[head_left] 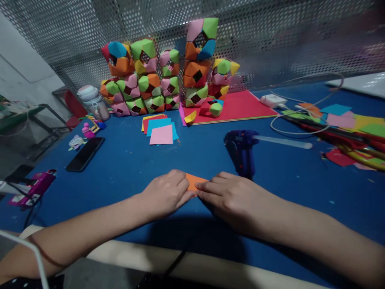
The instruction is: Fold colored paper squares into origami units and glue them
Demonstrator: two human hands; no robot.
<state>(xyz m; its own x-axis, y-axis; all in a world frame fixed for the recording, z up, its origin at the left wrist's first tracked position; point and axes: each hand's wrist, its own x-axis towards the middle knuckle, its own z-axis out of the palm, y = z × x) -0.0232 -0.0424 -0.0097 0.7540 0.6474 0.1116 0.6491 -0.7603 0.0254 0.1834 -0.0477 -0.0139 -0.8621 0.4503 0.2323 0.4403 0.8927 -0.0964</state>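
Note:
Between my two hands lies a small piece of orange paper (195,181), partly covered by my fingers, near the front of the blue table. My left hand (168,190) is closed on its left end, with the thumb along the lower edge. From the right, my right hand (228,194) presses on the paper with the fingers held together. How the paper is folded underneath is hidden. A dark blue glue gun (245,150) with a clear glue stick stands just beyond my right hand.
Colourful folded-paper modules (144,84) are stacked along a perforated metal panel (255,36). Square paper sheets (162,134) lie ahead of my left hand. A phone (86,154) and a purple power strip (33,188) are at left. Paper scraps and a looped white cable (297,133) spread at right.

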